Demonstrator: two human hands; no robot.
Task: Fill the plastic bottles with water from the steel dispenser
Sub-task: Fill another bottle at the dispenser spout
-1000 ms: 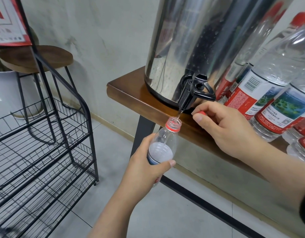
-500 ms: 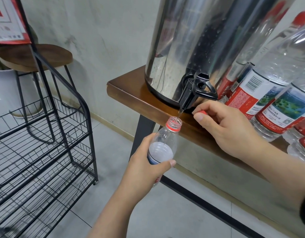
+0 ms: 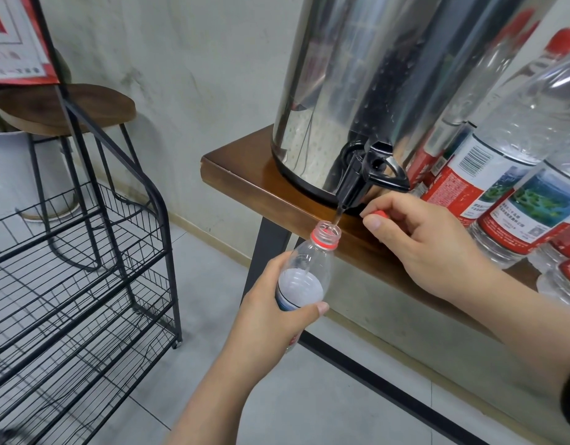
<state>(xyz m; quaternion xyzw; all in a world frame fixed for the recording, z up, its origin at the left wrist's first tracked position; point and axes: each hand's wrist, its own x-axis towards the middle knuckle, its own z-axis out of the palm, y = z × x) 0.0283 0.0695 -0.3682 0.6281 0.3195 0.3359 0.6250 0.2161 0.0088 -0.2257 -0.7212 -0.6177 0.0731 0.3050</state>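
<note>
Little has shifted since the earlier frames: bottle (image 3: 306, 268) stays under the tap (image 3: 354, 184), same tilt, w/ the water level inside about the same, maybe a touch higher. Clear plastic bottle w/ a red neck ring sits just below and in front of the tabletop (image 3: 245, 168) edge, mouth open and right under the black spout, leaning slightly. A thin stream runs from the spout into the mouth. Left hand (image 3: 270, 316) grips the bottle round its lower body, fingers curled behind, thumb across the front below the waterline. Right hand (image 3: 418, 245) rests near the tabletop edge just right of the tap, fingers curled, pinching a small red cap (image 3: 380, 214) between thumb and fingertips; not touching the tap lever. Tap is black, fixed low on the steel dispenser (image 3: 373, 75), which stands on the wooden tabletop close to its left end. To the right of the dispenser, several larger clear bottles w/ red-and-white labels (image 3: 501, 175) stand packed together, some reflected in the steel. Tabletop has a dark metal leg (image 3: 267, 245) beneath. Left of it on the tiled floor is a black wire rack (image 3: 84, 268) w/ tiers of baskets, and behind that a round wooden stool (image 3: 68, 107) by the wall, plus a white pot (image 3: 7, 175) and a red-edged sign (image 3: 17, 40) at upper left.
</note>
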